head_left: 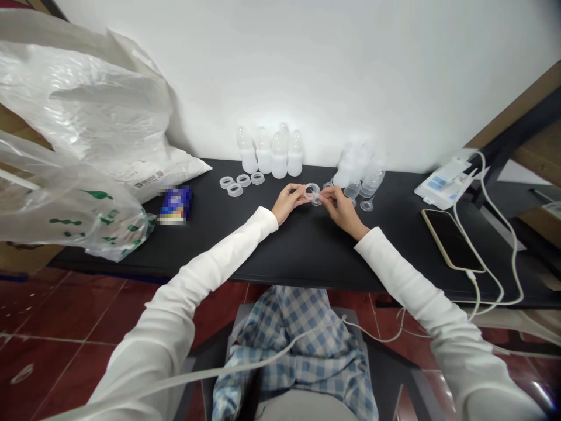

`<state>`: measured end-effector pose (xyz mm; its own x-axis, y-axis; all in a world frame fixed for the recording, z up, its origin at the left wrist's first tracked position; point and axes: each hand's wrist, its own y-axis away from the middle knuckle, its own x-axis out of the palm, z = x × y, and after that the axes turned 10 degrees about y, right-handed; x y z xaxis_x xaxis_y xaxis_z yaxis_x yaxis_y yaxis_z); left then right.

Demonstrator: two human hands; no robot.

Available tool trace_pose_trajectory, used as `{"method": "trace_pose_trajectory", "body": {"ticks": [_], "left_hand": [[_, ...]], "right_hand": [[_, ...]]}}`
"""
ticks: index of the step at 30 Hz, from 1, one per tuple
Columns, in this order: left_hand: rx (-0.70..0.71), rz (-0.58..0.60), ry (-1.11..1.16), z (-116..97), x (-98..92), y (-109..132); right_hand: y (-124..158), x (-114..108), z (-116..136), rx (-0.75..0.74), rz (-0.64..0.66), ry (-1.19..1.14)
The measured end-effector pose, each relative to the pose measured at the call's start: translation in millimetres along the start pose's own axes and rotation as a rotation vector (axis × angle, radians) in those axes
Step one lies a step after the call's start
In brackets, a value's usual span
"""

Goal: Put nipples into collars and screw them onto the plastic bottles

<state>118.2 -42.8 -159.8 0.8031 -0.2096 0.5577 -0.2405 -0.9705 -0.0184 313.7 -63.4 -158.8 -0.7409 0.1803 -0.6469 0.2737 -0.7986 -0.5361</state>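
My left hand (pixel 289 200) and my right hand (pixel 339 206) meet over the black table (pixel 307 251), both pinching a small clear plastic ring (pixel 312 190) with a clear teat-like piece between the fingertips. Behind them stand several white baby bottles (pixel 272 153) upright by the wall. Three clear rings (pixel 239 182) lie left of the hands. To the right of the hands, a heap of clear bottle parts (pixel 362 175) lies on its side, with a loose teat (pixel 366 204) beside it.
Large plastic bags (pixel 79 146) fill the table's left end, with a small blue packet (pixel 175 204) next to them. A phone (pixel 451 238) on a white cable (pixel 495 234) and a white box (pixel 442 182) lie at the right. Red tiled floor below.
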Motion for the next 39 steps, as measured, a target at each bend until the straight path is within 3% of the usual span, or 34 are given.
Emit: {"method": "trace_pose_trajectory", "body": {"ticks": [12, 18, 25, 29, 39], "left_hand": [[-0.007, 0.211, -0.117, 9.0, 3.2, 4.2], [-0.004, 0.148, -0.136, 12.5, 2.0, 3.8], [0.155, 0.040, -0.225, 10.7, 2.0, 3.1], [0.207, 0.035, -0.287, 8.8, 3.5, 5.5], [0.264, -0.006, -0.401, 2.8, 7.5, 8.3]], "right_hand": [[-1.5, -0.1, 6.5, 0.136, -0.213, -0.032], [-1.4, 3.9, 6.7, 0.139, -0.173, -0.055], [-4.5, 11.4, 3.6, 0.051, -0.142, 0.091], [-6.7, 16.8, 6.8, 0.008, -0.090, 0.165], [-5.3, 19.4, 15.8, 0.139, -0.060, -0.064]]}}
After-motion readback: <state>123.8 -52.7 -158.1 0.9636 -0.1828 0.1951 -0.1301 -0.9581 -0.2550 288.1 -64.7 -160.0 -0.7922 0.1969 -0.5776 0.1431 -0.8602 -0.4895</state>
